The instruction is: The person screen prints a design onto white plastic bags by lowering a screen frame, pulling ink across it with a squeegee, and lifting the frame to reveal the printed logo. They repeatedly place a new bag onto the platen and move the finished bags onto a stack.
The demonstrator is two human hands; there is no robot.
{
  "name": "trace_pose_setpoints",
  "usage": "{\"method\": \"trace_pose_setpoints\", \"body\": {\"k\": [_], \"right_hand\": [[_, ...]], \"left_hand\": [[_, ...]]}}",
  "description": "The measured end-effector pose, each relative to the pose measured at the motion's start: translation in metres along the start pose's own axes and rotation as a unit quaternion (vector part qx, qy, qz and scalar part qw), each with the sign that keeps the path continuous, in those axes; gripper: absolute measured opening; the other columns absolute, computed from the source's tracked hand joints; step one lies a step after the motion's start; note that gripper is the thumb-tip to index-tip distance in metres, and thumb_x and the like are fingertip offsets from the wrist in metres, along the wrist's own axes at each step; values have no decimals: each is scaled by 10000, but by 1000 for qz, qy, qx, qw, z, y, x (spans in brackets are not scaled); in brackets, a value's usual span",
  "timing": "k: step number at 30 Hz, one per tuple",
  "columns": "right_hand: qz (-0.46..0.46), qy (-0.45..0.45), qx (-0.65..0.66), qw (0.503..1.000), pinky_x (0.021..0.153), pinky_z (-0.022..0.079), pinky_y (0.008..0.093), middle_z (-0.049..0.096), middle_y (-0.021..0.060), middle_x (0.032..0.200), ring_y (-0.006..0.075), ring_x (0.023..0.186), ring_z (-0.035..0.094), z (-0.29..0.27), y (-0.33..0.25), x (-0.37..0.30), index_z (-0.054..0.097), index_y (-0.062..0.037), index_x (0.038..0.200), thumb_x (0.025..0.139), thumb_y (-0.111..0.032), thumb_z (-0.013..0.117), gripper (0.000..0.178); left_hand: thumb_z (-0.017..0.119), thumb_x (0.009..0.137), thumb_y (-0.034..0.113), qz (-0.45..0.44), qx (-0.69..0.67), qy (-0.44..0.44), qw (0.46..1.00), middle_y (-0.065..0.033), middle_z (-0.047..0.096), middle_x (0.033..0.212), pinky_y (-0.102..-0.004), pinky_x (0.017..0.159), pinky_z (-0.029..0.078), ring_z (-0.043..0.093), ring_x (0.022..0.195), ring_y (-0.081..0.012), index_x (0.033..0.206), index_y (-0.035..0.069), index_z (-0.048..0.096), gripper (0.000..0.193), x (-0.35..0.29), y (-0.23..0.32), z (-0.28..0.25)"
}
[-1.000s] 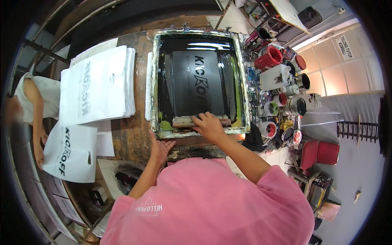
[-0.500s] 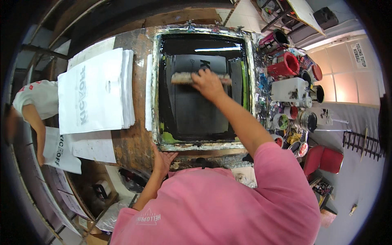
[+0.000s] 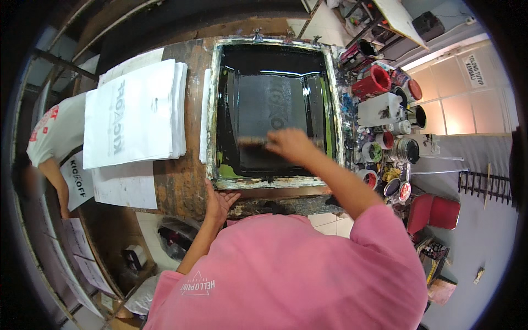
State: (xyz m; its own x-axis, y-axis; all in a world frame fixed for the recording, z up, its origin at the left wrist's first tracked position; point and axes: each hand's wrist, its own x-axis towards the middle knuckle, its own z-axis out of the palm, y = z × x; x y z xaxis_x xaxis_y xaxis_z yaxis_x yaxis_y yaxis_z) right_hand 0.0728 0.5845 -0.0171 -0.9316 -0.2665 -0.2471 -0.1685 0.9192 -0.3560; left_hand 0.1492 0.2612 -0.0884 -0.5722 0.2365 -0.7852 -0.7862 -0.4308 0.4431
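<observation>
My right hand [image 3: 290, 144] is closed on a wooden squeegee [image 3: 251, 142], laid crosswise over the mesh of a screen printing frame [image 3: 213, 118]. Black ink [image 3: 275, 58] coats the far end and sides of the mesh. Dark lettering shows faintly through it beyond the squeegee. My left hand [image 3: 220, 202] is at the frame's near left corner, its thumb up along the outer edge and its fingers stretched out below the near side. It holds nothing.
Left of the frame, a stack of printed white bags [image 3: 129, 118] lies on the wooden table [image 3: 179, 184]. Ink tins, a red tub [image 3: 374, 81] and a white jug [image 3: 379, 109] crowd the right side. A co-worker [image 3: 60, 129] bends at the far left beside a printed white bag [image 3: 77, 179].
My right hand has drawn the squeegee toward me, down the mesh. The lettering beyond it has turned from pale-backed to dark. At left, the co-worker's printed bag has shifted. My left hand stays by the corner.
</observation>
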Motion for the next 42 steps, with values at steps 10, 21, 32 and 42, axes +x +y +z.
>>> {"method": "trace_pose_setpoints", "body": {"k": [10,21,32,42], "right_hand": [[41,339,-148,928,981,377,520,606,81,947,277,967,589,-96,-115,-94,633,-109,1154,851,-363,725,406],[-13,459,-180,870,880,385,480,647,75,789,269,804,637,-200,-99,-44,687,-89,875,849,-461,711,374],[-21,467,-163,869,859,382,474,646,98,763,292,749,642,-250,-96,-21,708,-66,904,872,-465,702,401],[7,448,-153,881,850,383,468,672,98,802,296,787,646,-247,-100,-29,693,-69,892,882,-466,697,397]], "left_hand": [[490,1026,617,249,2,-372,894,-243,532,1445,-589,1197,353,483,1390,-440,1449,62,436,700,-74,82,49],[331,890,889,399,820,147,384,-265,126,1703,-758,1146,-110,5,1585,-455,1651,86,238,1111,53,21,30],[709,939,129,569,494,71,653,-219,595,1441,-438,949,557,654,1218,-377,1420,-24,577,521,20,93,160],[660,859,-80,483,306,134,810,-126,616,1348,-253,707,531,636,872,-120,1518,2,467,691,-41,173,13]]}}
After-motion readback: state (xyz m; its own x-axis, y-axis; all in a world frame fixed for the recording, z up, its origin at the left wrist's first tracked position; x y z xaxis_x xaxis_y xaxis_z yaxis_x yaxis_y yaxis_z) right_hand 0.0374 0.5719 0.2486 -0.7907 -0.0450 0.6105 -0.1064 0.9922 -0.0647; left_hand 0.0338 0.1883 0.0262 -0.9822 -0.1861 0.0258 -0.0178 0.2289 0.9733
